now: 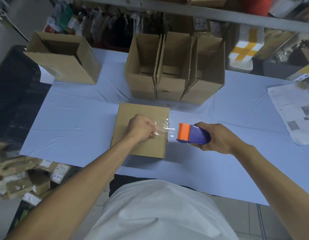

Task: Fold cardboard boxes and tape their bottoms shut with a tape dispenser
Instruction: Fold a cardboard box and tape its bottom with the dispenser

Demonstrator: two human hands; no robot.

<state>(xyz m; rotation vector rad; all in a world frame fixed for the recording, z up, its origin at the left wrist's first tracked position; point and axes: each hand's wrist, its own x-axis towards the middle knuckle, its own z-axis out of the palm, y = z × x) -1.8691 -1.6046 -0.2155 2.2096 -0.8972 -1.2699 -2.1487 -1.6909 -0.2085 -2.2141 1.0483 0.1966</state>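
Cardboard box sits bottom-up near table centre, on the blue table cover. Its flap seam runs 9-to-3 across the top face, and its long axis appears to run roughly 12-to-6.

Left hand rests on the box top, at about the middle of the seam. Fingers are curled into a loose fist, knuckles down on the clear tape; whether the fingertips pinch the tape or only press it, I cannot tell. The tape stretches from this hand toward 3 o'clock, past the box's right edge, wrinkled where it crosses that edge.

Tape dispenser is just off the box's right edge, at 3 o'clock from the left hand, held above the table. Long axis lies 9-to-3; the orange cutter end points to 9 o'clock at the box, the blue body trails to 3 o'clock.

Right hand wraps the blue body, fingers curled round it, thumb on top.

At 12 o'clock from the box: three open boxes stand side by side, touching. A fourth open box stands at 10 o'clock, well apart. Printed sheet lies at the 3 o'clock table edge.
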